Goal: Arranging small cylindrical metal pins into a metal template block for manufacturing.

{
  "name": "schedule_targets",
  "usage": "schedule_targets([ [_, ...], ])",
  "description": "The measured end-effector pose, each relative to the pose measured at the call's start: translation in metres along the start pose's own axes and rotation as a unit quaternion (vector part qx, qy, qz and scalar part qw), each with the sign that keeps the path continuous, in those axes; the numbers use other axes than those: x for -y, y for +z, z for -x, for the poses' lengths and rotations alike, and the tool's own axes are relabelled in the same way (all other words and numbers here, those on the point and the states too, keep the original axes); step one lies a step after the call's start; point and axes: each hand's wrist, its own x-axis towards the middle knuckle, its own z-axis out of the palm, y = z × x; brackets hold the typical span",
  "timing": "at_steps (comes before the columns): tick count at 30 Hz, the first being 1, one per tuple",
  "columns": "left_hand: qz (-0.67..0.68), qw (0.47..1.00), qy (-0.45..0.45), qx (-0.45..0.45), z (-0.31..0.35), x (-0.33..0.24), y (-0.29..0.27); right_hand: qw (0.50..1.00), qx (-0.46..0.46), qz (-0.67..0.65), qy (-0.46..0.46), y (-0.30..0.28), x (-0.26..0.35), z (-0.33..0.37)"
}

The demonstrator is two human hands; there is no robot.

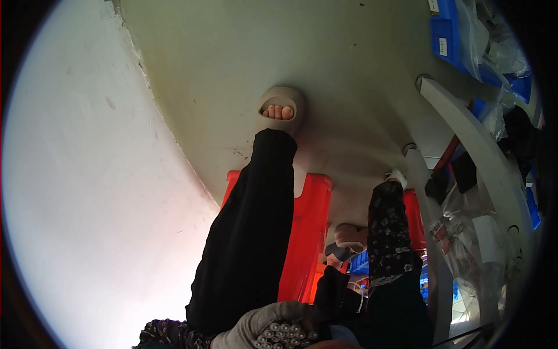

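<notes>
At the bottom edge, my left hand (253, 324), in a grey glove, is wrapped round a bundle of slim silver rods (282, 335). Their round ends, each with a small centre mark, face up, and their lengths are hidden. A dark floral sleeve (168, 333) covers that forearm. My right arm reaches away at the right in a matching floral sleeve (390, 232). Beyond its cuff only a small pale part of my right hand (397, 177) shows, near a grey table leg (415, 168). Its fingers and anything in them are hidden.
A red plastic stool (311, 227) stands beside my black-trousered leg (250, 232), which ends in a beige slipper (283, 96). The white wall (87, 174) runs along the left. Blue bins (446, 35) and clear plastic bags (476, 256) crowd the right side.
</notes>
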Motion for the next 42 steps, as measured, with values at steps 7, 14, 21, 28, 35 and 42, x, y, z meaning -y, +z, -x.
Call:
schedule_targets([
  [7, 0.119, 0.936, 0.218, 0.25, -0.032, 0.048, 0.013, 0.938, -0.054, -0.329, -0.09, 0.029, 0.078, 0.109],
  [14, 0.554, 0.699, 0.324, 0.314, -0.008, 0.055, -0.015, 0.777, 0.243, -0.533, -0.23, -0.023, 0.193, 0.386],
  [21, 0.564, 0.665, 0.405, 0.274, -0.018, 0.047, -0.008, 0.731, 0.221, -0.487, -0.423, -0.084, 0.206, 0.453],
  [28, 0.459, 0.648, 0.599, 0.103, -0.036, 0.026, -0.019, 0.711, 0.115, -0.512, -0.468, -0.129, 0.178, 0.486],
  [35, 0.375, 0.673, 0.625, 0.125, -0.05, -0.002, -0.032, 0.712, 0.001, -0.625, -0.32, -0.185, 0.131, 0.562],
  [42, 0.239, 0.58, 0.707, 0.325, -0.101, -0.021, -0.041, 0.733, -0.277, -0.348, -0.514, -0.177, 0.101, 0.579],
])
